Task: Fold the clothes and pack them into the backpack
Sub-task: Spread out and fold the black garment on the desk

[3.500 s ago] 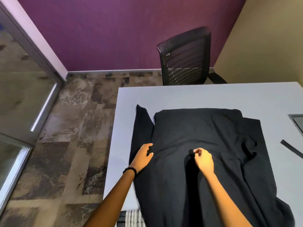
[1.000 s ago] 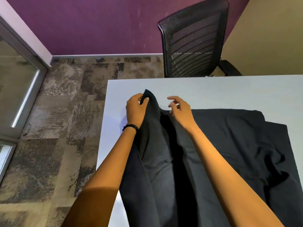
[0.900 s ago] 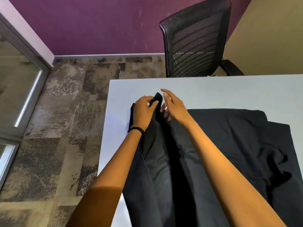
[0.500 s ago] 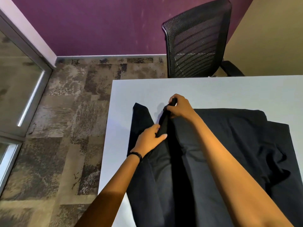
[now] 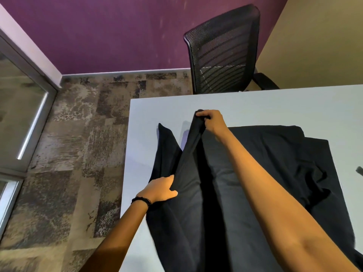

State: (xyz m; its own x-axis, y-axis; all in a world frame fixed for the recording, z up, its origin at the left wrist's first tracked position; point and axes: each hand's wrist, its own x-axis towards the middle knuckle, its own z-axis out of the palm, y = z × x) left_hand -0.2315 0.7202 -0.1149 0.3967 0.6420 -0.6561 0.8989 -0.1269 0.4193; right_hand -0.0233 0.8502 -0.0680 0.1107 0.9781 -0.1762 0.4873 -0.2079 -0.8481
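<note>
Tabletop (image 5: 255,107), pale grey, carries the black garment (image 5: 265,154) spread over its near half; mesh office chair (image 5: 222,50) stands behind its far edge; right hand (image 5: 213,122) grips the far tip of a fold raised along the garment's left side; left hand (image 5: 161,190) clutches the same fold closer in; black wristband (image 5: 141,200) circles the left wrist.

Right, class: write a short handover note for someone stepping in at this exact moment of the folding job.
The right hand pinches the far end of a lifted strip of the black garment; the left hand grips the same strip nearer the body.
The garment lies spread on the white table.
Done: left side lifted for a fold.
Left: finish folding, pack it; no backpack in view.
</note>
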